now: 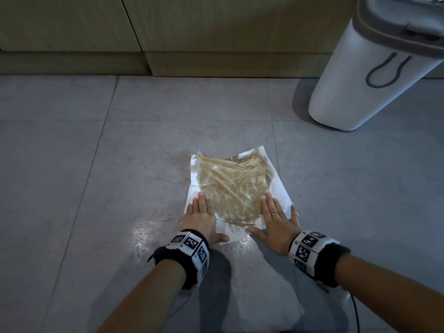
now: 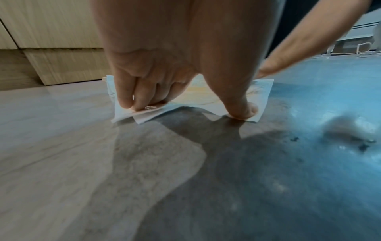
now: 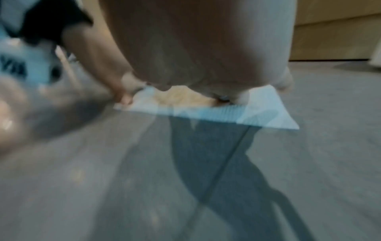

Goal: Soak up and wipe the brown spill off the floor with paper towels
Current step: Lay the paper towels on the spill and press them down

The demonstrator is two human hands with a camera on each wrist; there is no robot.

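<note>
Head view shows the soaked paper towels (image 1: 236,188) lying at twelve o'clock from both hands, evenly near; left hand (image 1: 200,216) and right hand (image 1: 278,218) press flat-fingered on the near corners, gripping nothing, floor (image 1: 96,164) beneath.

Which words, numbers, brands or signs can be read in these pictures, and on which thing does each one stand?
No word, brand or number can be read.
Left wristband: black-and-white square code markers; the tiny characters beside them are too small to read.
Right wristband: the same kind of markers, also unreadable.
White bin: a grey loop-shaped sign, no letters.
Right wrist view: dark marks on a blurred white thing, unreadable.
</note>
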